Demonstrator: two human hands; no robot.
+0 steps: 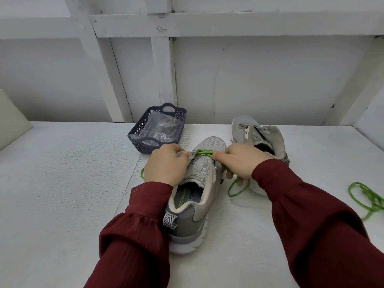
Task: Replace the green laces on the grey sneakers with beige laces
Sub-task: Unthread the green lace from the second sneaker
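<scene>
Both hands are at the front of the near grey sneaker point(199, 196): the left hand point(166, 166) curls round its left eyelet flap, and the right hand point(242, 161) pinches the green lace point(204, 151) strung across the front eyelets. Just beyond it to the right sits the second sneaker point(261, 134), flaps splayed open. A loose green lace point(361, 194) lies well off to its right, and the dark basket point(135, 140) holding bagged beige laces point(166, 124) is just beyond it to the left.

A white, rough-textured counter point(62, 183) meets a white wall point(249, 80) crossed by painted beams point(162, 67). A dark blue lattice basket point(143, 146) with cut-out handles stands near the wall. A pale panel point(12, 119) shows at far left.
</scene>
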